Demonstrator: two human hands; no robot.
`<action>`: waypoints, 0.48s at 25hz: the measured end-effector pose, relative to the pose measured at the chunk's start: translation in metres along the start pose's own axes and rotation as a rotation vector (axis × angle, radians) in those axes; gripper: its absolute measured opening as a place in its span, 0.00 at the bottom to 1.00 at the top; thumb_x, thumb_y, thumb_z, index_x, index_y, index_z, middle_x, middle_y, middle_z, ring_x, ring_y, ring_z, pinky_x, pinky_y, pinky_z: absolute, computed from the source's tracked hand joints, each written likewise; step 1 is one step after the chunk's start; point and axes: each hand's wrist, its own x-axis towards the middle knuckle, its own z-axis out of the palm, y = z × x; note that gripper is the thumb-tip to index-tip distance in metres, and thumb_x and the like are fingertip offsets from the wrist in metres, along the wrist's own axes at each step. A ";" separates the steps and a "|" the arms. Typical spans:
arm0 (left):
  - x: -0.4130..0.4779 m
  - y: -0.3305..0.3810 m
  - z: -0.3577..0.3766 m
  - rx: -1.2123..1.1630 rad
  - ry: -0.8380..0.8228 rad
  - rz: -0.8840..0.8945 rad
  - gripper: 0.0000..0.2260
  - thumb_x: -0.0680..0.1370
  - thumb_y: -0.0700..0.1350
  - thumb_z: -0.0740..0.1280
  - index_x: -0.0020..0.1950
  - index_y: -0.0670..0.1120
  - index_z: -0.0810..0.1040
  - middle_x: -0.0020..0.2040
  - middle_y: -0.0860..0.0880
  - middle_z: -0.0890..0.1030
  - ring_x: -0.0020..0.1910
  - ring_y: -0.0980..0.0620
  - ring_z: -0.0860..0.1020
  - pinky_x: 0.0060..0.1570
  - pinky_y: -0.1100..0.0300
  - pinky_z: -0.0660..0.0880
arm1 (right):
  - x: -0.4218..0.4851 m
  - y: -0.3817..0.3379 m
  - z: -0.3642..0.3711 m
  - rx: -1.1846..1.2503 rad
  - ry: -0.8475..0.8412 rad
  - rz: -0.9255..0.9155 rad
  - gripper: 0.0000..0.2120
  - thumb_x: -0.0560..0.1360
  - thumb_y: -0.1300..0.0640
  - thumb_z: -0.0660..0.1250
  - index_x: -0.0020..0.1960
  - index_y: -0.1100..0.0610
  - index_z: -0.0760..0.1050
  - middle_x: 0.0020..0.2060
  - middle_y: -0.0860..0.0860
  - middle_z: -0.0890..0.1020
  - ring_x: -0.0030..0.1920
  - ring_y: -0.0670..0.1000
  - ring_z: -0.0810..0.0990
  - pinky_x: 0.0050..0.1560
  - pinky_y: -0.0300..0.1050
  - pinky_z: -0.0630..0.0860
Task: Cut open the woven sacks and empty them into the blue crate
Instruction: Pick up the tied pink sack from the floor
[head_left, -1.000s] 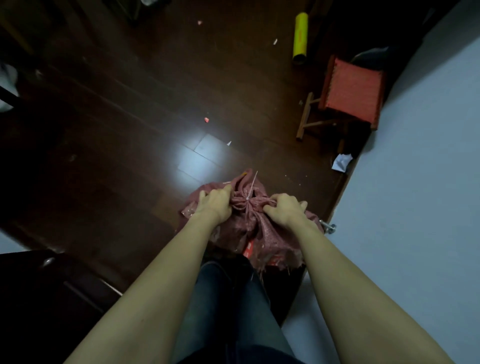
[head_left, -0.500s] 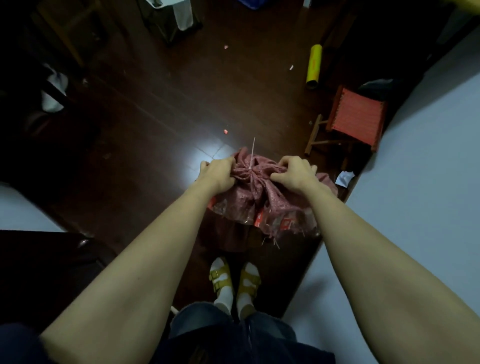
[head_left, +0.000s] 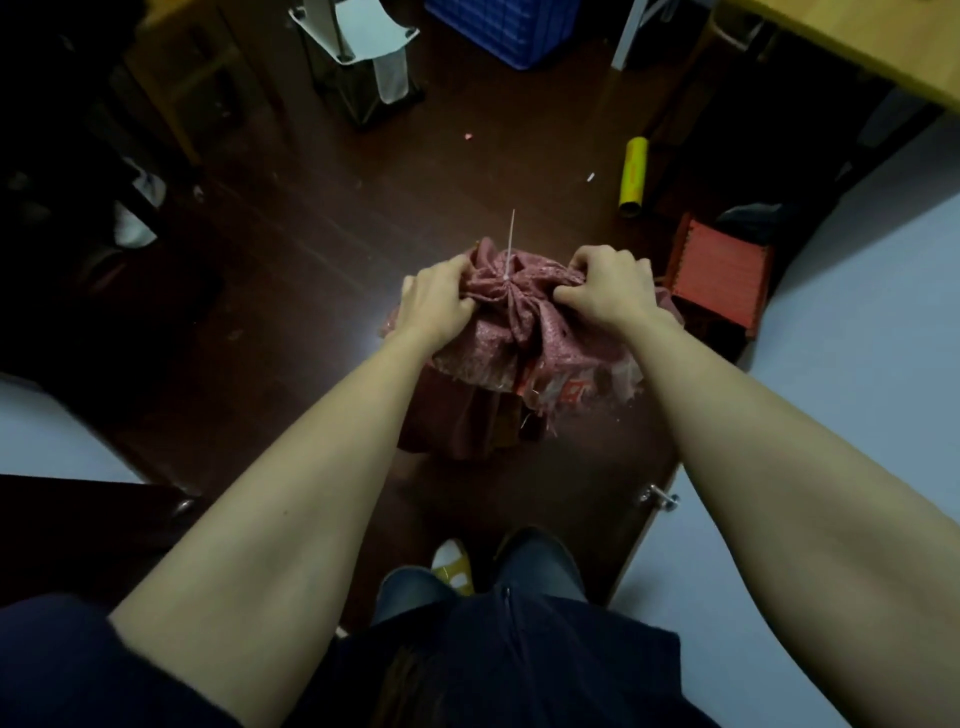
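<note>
Left hand: clenched on bunched fabric at 9 o'clock of the sack neck, fingers curled into the folds. Right hand: same grasp at 3 o'clock of the neck, knuckles up, thumb tucked against the cloth. Both forearms stretched forward from 6 o'clock.

Pink woven sack: directly between the two hands, just 12 o'clock of frame centre, top gathered into a rosette. Neck cinched by a white zip tie, tail sticking out toward 12 o'clock. Sack uncut and closed. Body hanging below the hands toward 6 o'clock, frayed hem with red print at 5 o'clock. Bottom on the floor or clear of it: cannot tell.

Blue crate: 12 o'clock, at the top edge, well apart from the sack, partly cropped.

Surroundings, outward from the sack:
- red stool at 3 o'clock, near the right hand, not touching
- yellow roll lying on the floor at 1 o'clock
- white stand at 11 o'clock, beside the crate
- wooden tabletop at 1–2 o'clock, corner only
- metal door stop at 5 o'clock by the wall base
- foot in a yellow sandal at 6 o'clock
- dark wood floor underneath, glare patch at 9 o'clock of the sack
- pale wall along 3–5 o'clock
</note>
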 end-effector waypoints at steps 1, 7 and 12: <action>0.007 -0.001 0.001 0.013 -0.003 0.000 0.10 0.74 0.40 0.64 0.55 0.45 0.74 0.55 0.43 0.80 0.59 0.40 0.74 0.60 0.49 0.64 | 0.004 0.000 0.001 0.004 0.008 0.012 0.17 0.72 0.49 0.67 0.58 0.55 0.77 0.55 0.56 0.80 0.59 0.60 0.75 0.62 0.52 0.63; 0.067 0.010 -0.017 0.052 0.009 0.054 0.10 0.74 0.40 0.63 0.55 0.45 0.74 0.55 0.43 0.79 0.59 0.41 0.74 0.58 0.51 0.63 | 0.056 -0.001 -0.019 0.098 0.024 0.094 0.17 0.72 0.50 0.67 0.59 0.54 0.76 0.57 0.55 0.80 0.61 0.59 0.74 0.63 0.51 0.63; 0.140 0.018 -0.035 0.129 0.008 0.049 0.11 0.75 0.41 0.64 0.56 0.45 0.74 0.57 0.45 0.79 0.60 0.42 0.73 0.58 0.52 0.62 | 0.131 0.000 -0.038 0.158 0.022 0.053 0.17 0.72 0.49 0.67 0.59 0.55 0.77 0.56 0.55 0.80 0.61 0.58 0.74 0.63 0.51 0.63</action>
